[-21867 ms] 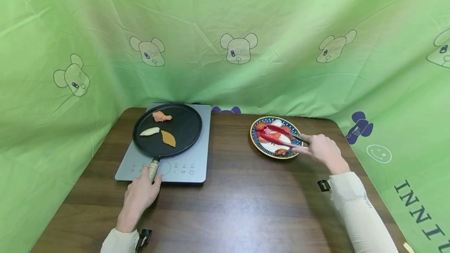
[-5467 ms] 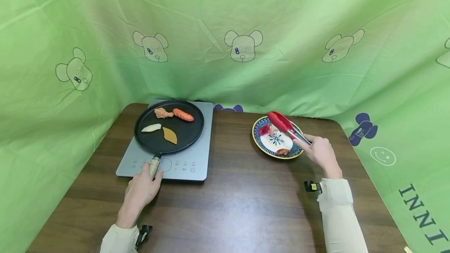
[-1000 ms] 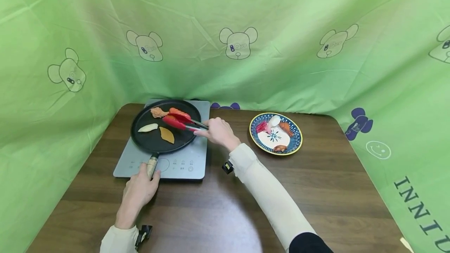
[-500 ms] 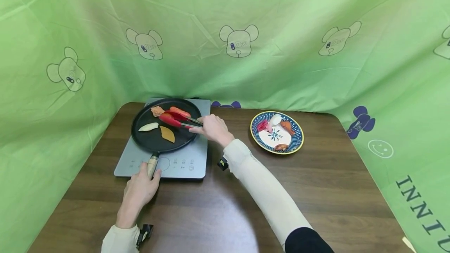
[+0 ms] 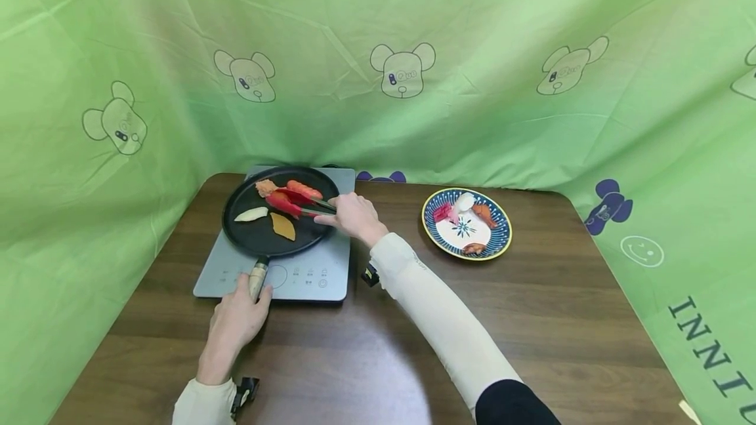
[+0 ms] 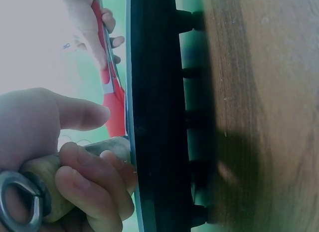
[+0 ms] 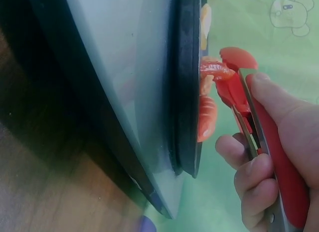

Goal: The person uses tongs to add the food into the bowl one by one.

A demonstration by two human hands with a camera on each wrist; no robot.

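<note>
My left hand [image 5: 237,320] grips the wooden handle [image 5: 257,277] of a flat black pan [image 5: 254,241] on the induction cooktop [image 5: 331,274]. My right hand [image 5: 356,216] holds red-tipped tongs [image 5: 283,204] low over the pan. At their tips in the right wrist view is a glossy orange-red food piece [image 7: 215,69], touching or close to the pan surface. Around the tips lie a pale orange drumstick-shaped piece [image 5: 265,187], a scored orange-red sausage-like piece [image 5: 304,189], a white wedge [image 5: 251,214] and a brownish-yellow leaf-shaped slice [image 5: 283,227].
On the right of the wooden table [image 5: 472,320] stands a blue-patterned plate [image 5: 434,238] with a yellow rim. It bears a pink-red piece [image 5: 442,212], a white piece [image 5: 464,202], an orange-brown piece [image 5: 484,216] and a brown piece [image 5: 474,248]. A green curtain [image 5: 331,123] hangs behind.
The scored orange-red piece has gone from plate to pan since the oldest frame. My right hand has since carried the tongs from plate to pan, lately shifting slightly left. My left hand stays put.
</note>
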